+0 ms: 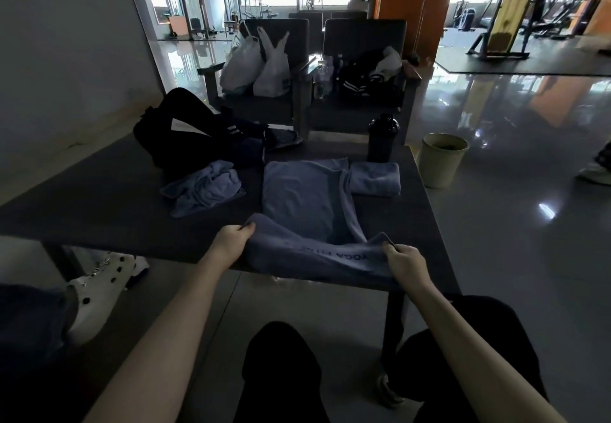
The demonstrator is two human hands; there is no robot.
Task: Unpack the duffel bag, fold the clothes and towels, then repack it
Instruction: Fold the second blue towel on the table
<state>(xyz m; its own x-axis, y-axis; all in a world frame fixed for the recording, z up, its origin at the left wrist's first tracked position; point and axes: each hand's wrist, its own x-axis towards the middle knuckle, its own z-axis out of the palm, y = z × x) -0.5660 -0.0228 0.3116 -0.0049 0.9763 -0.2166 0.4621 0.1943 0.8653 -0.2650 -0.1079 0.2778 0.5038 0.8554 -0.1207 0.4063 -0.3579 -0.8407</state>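
Folding midway: left hand (233,239) and right hand (405,259) pinch corners of blue towel (302,198); folded towel (375,178) right of duffel bag (178,135), crumpled towel (205,188) beside it awaits.

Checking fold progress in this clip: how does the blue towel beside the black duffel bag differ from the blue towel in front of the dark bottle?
The crumpled towel beside the duffel bag is a loose heap with ragged edges; the folded towel before the bottle is a neat, compact rectangle. The crumpled towel sprawls wider; the folded towel covers less table. Both are grey-blue and lie untouched on the table.
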